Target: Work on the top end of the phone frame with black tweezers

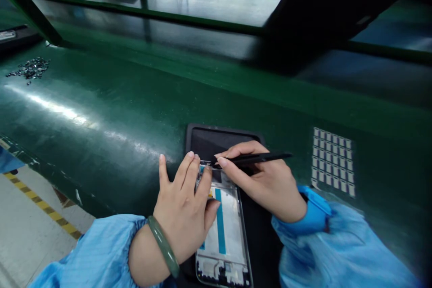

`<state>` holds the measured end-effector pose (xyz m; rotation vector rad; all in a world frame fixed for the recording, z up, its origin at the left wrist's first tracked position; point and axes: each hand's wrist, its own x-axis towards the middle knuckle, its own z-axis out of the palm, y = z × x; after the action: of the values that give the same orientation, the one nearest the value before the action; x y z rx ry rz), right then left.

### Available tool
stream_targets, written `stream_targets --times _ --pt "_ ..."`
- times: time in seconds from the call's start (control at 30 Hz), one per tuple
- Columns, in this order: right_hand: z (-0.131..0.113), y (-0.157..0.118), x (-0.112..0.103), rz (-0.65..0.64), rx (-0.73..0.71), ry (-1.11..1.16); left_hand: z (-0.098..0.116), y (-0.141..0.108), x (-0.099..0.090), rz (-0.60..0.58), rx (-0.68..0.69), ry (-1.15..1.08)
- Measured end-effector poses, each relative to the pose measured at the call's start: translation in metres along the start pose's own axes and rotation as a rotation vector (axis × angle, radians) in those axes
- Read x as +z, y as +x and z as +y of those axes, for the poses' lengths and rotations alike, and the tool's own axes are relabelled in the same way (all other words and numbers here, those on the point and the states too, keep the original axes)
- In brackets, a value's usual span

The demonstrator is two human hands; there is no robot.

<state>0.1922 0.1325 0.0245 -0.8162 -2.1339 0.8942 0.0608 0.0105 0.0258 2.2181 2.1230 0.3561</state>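
We press our left hand (184,216) flat onto a phone frame (225,243) that lies in a black tray (202,137) on the green table (111,112). The left fingers (191,168) are stretched out and close together, not gripping anything; their tips rest on the upper left edge of the phone frame, while the thumb lies across its left side over the white inner plate. A blue strip (220,220) runs lengthwise down that plate, just right of the left thumb. A green bangle (164,245) sits on the left wrist above a light blue sleeve (97,252).

Our right hand (266,184) pinches a thin black tool (256,158) between thumb and 1 fingertip, the other fingers curled under it. The tool lies almost level, its tip pointing left and meeting the top edge of the phone frame, just beside the left fingertips. The phone frame's upper end thus sits between both hands, and its lower end reaches toward us between the 2 sleeves.

To the right of the right hand, a sheet of small grey squares (332,162) lies on the table. Far off at the left, a heap of small dark parts (30,68) rests on the table.
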Motion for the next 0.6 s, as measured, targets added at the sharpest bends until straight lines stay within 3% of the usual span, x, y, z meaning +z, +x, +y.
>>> stream_targets --times 0.6 --pt "-0.0031 -0.0008 -0.0019 0.033 -0.018 -0.091 0.0001 0.0002 -0.0011 0.005 0.003 0.018"
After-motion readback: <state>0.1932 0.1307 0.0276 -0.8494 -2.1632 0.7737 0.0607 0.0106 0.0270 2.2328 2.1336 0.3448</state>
